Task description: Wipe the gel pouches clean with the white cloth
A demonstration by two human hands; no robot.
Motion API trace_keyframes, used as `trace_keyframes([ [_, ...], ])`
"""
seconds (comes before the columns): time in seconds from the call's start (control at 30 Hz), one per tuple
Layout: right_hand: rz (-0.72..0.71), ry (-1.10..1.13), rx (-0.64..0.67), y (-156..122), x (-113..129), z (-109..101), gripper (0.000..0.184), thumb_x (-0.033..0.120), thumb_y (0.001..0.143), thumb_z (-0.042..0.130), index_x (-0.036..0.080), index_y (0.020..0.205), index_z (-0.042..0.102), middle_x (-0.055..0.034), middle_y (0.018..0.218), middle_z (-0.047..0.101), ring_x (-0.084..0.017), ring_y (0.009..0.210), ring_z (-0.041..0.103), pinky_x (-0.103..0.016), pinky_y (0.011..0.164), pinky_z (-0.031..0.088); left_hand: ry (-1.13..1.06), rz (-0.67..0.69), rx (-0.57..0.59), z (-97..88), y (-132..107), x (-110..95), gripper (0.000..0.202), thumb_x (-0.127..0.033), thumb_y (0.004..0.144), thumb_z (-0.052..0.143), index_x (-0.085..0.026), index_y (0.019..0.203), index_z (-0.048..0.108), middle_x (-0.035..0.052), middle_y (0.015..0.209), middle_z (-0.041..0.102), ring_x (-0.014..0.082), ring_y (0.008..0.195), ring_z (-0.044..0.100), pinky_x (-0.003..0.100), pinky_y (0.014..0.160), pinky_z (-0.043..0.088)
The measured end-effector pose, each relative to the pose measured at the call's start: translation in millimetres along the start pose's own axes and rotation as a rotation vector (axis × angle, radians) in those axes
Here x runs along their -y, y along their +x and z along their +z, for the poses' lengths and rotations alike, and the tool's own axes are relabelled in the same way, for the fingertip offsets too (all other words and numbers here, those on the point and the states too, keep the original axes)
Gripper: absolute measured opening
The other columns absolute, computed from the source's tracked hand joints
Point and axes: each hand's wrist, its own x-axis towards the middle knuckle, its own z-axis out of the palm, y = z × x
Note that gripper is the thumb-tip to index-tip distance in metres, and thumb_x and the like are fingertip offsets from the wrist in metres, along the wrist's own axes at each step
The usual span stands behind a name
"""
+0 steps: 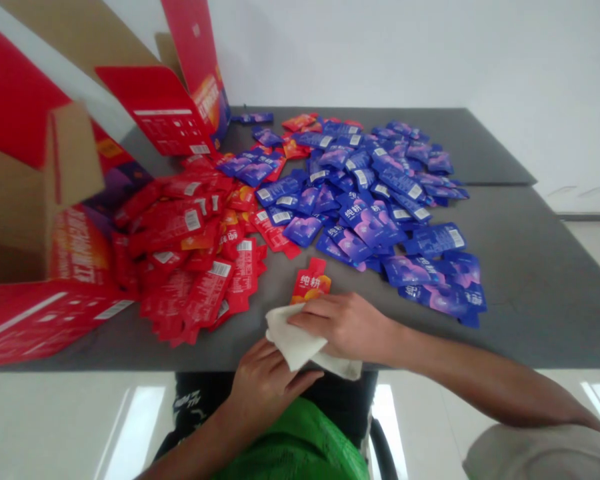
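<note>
A single red sachet [311,281] with orange fruit print lies face up at the table's front, its narrow neck pointing away from me. A folded off-white cloth [296,337] covers its lower part. My right hand [347,323] is closed on the cloth, fingers bent, pressing it over the sachet. My left hand [265,380] is at the table edge, its fingers curled in under the cloth's left side and its thumb stretched to the right. Whatever lies under those left fingertips is hidden by the cloth.
Red sachets [190,233] are heaped on the left, blue-purple sachets [360,220] at centre and right. Open red cartons [85,253] stand at the left, flaps up. A white wall [380,53] backs the grey table [520,293]. Green cloth [300,443] covers my lap.
</note>
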Motion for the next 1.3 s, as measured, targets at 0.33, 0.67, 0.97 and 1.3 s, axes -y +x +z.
trace_keyframes([
  [0.33, 0.352, -0.191, 0.005, 16.6, -42.3, -12.7, 0.035, 0.018, 0.094, 0.068, 0.016, 0.129, 0.068, -0.0092, 0.107, 0.07, -0.021, 0.089, 0.068, -0.027, 0.066, 0.048, -0.071, 0.019, 0.024, -0.5, -1.0, 1.8, 0.02, -0.034, 0.095, 0.074, -0.021, 0.11, 0.073, 0.0003, 0.115, 0.08, 0.0213, 0.108, 0.075, 0.035, 0.095, 0.055],
  [0.67, 0.095, 0.014, 0.082, 1.6, -2.9, -1.8, 0.036, 0.017, 0.092, 0.068, 0.02, 0.128, 0.068, -0.0053, 0.109, 0.073, -0.019, 0.096, 0.07, -0.027, 0.075, 0.053, -0.035, -0.002, 0.02, -0.7, -0.2, -0.2, 0.016, -0.036, 0.094, 0.074, -0.023, 0.102, 0.074, 0.0004, 0.096, 0.082, 0.0215, 0.086, 0.078, 0.036, 0.082, 0.056],
  [0.97, 0.317, -0.206, -0.092, 11.2, -37.0, -20.2, 0.041, 0.016, 0.095, 0.062, 0.015, 0.136, 0.063, -0.0099, 0.111, 0.07, -0.022, 0.091, 0.07, -0.028, 0.067, 0.051, -0.084, 0.014, 0.096, -17.1, 7.6, -4.4, 0.023, -0.038, 0.099, 0.068, -0.02, 0.114, 0.071, 0.0021, 0.116, 0.079, 0.0215, 0.111, 0.073, 0.036, 0.096, 0.053],
  [1.3, 0.083, 0.008, -0.525, -15.8, -30.5, -38.0, 0.03, 0.024, 0.102, 0.047, 0.019, 0.13, 0.057, -0.0098, 0.106, 0.072, -0.022, 0.091, 0.071, -0.032, 0.072, 0.058, 0.242, -0.339, 0.101, -14.2, 60.3, 2.8, 0.045, -0.039, 0.102, 0.059, -0.015, 0.14, 0.055, 0.0153, 0.124, 0.063, 0.031, 0.116, 0.059, 0.049, 0.099, 0.051],
])
